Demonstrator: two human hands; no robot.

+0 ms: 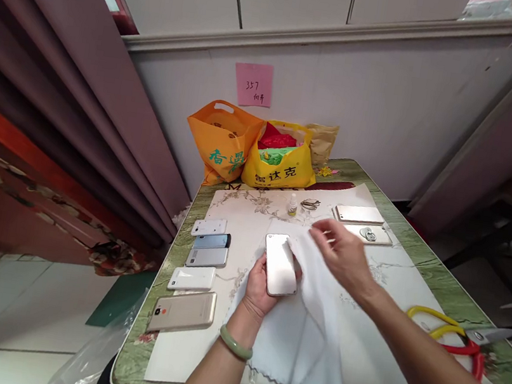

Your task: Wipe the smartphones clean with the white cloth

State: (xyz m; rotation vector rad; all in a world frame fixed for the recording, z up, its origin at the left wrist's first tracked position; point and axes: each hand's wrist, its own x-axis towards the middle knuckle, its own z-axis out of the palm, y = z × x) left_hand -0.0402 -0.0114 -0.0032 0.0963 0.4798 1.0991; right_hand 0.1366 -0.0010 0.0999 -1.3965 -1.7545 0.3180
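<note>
My left hand [259, 287] holds a silver-backed phone [280, 265] face down over the table, a green bangle on the wrist. My right hand [342, 251] pinches a white cloth [312, 329] right beside the phone's upper right edge; the cloth drapes down over the table's front edge. Several other phones [198, 271] lie in a column at the left. Two more phones [363, 223] lie at the far right, one with a ring holder.
The green marble-pattern table [423, 259] carries a white mat. A small dropper bottle [292, 205] and a metal ring stand at the back. Orange and yellow bags [252, 150] sit against the wall. Yellow- and red-handled scissors [460, 335] lie at the right edge.
</note>
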